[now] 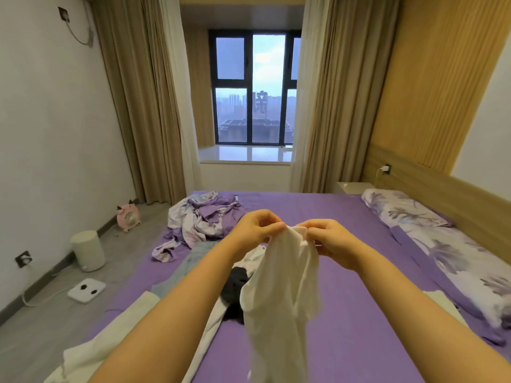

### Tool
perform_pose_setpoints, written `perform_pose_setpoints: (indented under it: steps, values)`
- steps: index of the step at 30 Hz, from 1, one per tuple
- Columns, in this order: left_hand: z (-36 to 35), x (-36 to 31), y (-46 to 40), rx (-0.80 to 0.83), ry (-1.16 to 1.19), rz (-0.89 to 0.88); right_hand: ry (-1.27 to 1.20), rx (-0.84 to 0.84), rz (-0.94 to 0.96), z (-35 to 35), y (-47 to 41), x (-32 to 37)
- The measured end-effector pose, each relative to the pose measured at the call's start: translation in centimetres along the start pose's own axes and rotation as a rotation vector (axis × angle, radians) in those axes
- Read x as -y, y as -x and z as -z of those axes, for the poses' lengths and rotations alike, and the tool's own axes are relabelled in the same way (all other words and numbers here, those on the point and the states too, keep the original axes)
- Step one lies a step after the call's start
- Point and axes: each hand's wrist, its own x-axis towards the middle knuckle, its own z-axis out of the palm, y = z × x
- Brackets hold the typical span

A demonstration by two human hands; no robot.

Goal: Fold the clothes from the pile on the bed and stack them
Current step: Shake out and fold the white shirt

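A white garment [282, 294] hangs in the air over the purple bed [345, 286]. My left hand [255, 226] and my right hand [330, 240] pinch its top edge close together, at about chest height. Below them lies the pile: a dark garment [235, 286], a grey-blue piece [193, 261] and white clothes [116, 338] at the near left edge of the bed. The lower part of the hanging garment hides some of the pile.
A crumpled purple-and-white floral quilt [199, 219] lies at the far left of the bed, and floral pillows [431, 233] run along the right by the wooden headboard. On the floor to the left stand a white bin [88, 251], a scale [87, 290] and a pink fan [127, 217].
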Motion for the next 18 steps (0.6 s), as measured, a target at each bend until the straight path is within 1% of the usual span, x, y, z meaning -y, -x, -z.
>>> perform_pose_setpoints:
  steps: [3,5,7,8,10,13,15,18]
  values:
    - [-1.2,-1.7,-0.5,0.016,0.106,-0.021,0.019,-0.013,0.124,2.3,0.5,0.3]
    - [-2.3,-3.0,-0.9,0.026,0.146,-0.043,0.029,0.029,0.215,3.8,0.8,0.3]
    - [-3.5,-4.2,-1.6,0.06,0.168,-0.069,0.15,0.056,0.277,4.9,0.9,0.2]
    - [-4.1,-4.7,-2.0,0.074,0.163,-0.075,0.215,0.036,0.302,5.4,0.8,0.1]
    - [-5.5,-5.4,-3.0,0.056,0.095,-0.075,0.218,-0.024,0.329,7.0,0.5,-0.1]
    - [-7.5,-5.6,-4.6,-0.013,-0.054,-0.039,0.087,-0.013,0.325,10.0,0.4,-0.2]
    - [-8.5,-5.4,-5.2,-0.001,-0.137,0.016,0.047,-0.055,0.337,12.2,0.1,-0.1]
    - [-9.2,-4.0,-5.4,0.065,-0.226,0.104,-0.005,-0.185,0.32,16.3,-0.6,-0.2]
